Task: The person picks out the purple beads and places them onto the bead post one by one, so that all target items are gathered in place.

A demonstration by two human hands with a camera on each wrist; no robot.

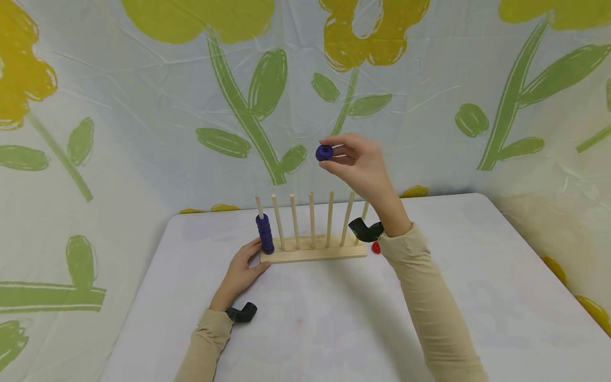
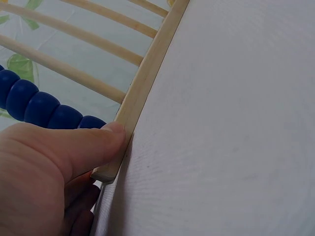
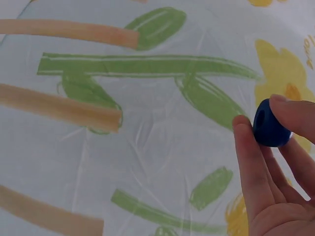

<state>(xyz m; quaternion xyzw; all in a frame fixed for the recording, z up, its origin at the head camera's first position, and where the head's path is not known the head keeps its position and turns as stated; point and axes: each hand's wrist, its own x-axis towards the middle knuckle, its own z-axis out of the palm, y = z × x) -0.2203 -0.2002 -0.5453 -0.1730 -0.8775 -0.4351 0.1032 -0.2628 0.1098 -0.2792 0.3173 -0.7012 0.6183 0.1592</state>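
Observation:
In the head view, my right hand (image 1: 361, 165) is raised above a wooden peg rack (image 1: 315, 255) and pinches a dark blue bead (image 1: 324, 153) between thumb and fingertips. The bead's hole shows in the right wrist view, where the same blue bead (image 3: 269, 125) is apart from the peg tips. My left hand (image 1: 242, 271) grips the left end of the rack's base, thumb on the front face in the left wrist view. Several blue beads (image 1: 264, 234) are stacked on the leftmost peg, close to that hand; the peg's top sticks out above them.
Several bare upright pegs (image 1: 312, 220) stand in a row along the rack. A red bead (image 1: 376, 248) lies on the white table (image 1: 305, 318) by the rack's right end, partly hidden by the right sleeve. Behind hangs a flower-patterned cloth (image 1: 296, 79).

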